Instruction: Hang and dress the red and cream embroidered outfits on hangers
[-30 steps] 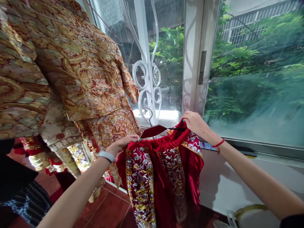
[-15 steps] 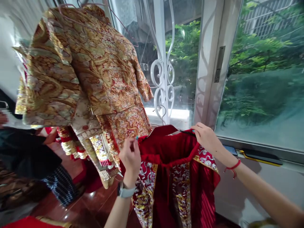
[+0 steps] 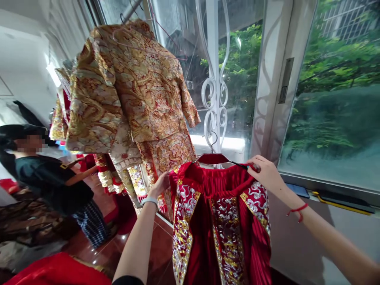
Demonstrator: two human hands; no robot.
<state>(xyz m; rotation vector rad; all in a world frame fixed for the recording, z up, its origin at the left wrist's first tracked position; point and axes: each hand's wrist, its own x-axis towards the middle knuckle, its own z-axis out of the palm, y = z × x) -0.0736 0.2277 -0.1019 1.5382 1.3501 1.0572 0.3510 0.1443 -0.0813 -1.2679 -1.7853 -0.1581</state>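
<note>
The left hand (image 3: 162, 184) is at the upper left corner of a red skirt (image 3: 227, 231), touching its edge; because the fingers are partly hidden, I cannot tell if they are closed on the cloth. The right hand (image 3: 264, 171) is gripping the opposite upper corner, with thumb and finger bent around the cloth near the end of a hanger (image 3: 213, 158). The skirt is thus between the two hands, upright, with its gathered waist at the top and its panels (richly embroidered in silver and gold) falling down below. The hook of the hanger points upward, in front of white scrollwork (image 3: 214, 93).

A pale watch band (image 3: 149, 200) is around the left wrist, and a red string bracelet (image 3: 298, 211) around the right one.

Beyond the left hand hangs a gold patterned jacket (image 3: 148, 91), near the window, with other garments below and behind it. Further to the left, a person (image 3: 53, 180) in a dark top stretches an arm toward these clothes. In the lower left corner lies a red cloth (image 3: 56, 271). On the right side, a dark object with a yellow edge (image 3: 344, 202) rests below the window glass (image 3: 335, 130), through which green leaves are visible.
</note>
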